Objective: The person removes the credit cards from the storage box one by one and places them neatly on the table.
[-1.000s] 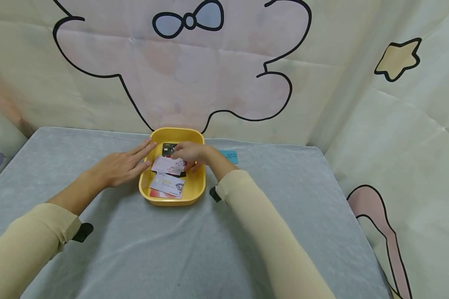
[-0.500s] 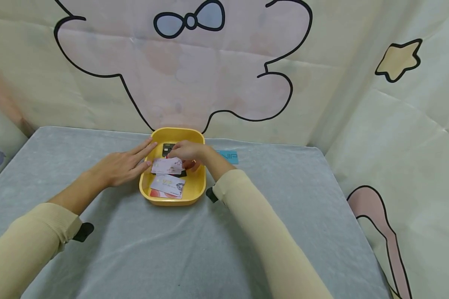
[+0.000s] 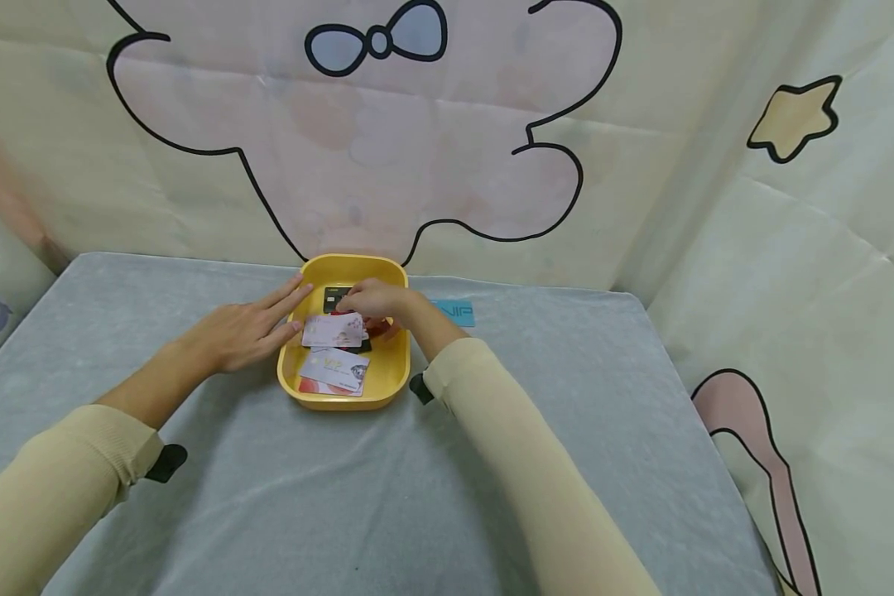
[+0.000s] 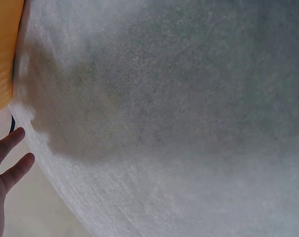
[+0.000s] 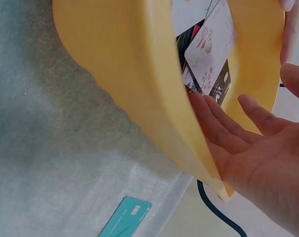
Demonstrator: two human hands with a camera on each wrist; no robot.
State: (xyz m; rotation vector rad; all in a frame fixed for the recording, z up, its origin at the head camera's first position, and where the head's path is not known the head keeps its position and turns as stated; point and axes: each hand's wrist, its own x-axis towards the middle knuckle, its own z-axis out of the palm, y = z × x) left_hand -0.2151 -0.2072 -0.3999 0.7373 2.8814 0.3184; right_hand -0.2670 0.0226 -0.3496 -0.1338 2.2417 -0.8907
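Several plastic cards lie in a yellow tray (image 3: pixel 290 389) at the table's far edge. A white patterned card (image 3: pixel 332 330) overlaps dark ones in the middle, and a white VIP card (image 3: pixel 334 367) lies nearer the front. A black chip card (image 3: pixel 334 299) shows at the back. My right hand (image 3: pixel 376 302) reaches over the right rim, its fingertips down among the cards; in the right wrist view its thumb stands apart from the fingers (image 5: pixel 223 131), with no card gripped between them. My left hand (image 3: pixel 246 331) rests straight fingers against the tray's left rim.
A blue card (image 3: pixel 456 312) lies on the grey cloth (image 3: pixel 387 497), right of the tray and partly behind my right wrist. A printed curtain (image 3: pixel 477 165) hangs just behind the table, and another (image 3: pixel 819 273) hangs on the right.
My right hand has shifted slightly left and back inside the tray. The white patterned card has slid a little left and straightened. My left hand stays put.
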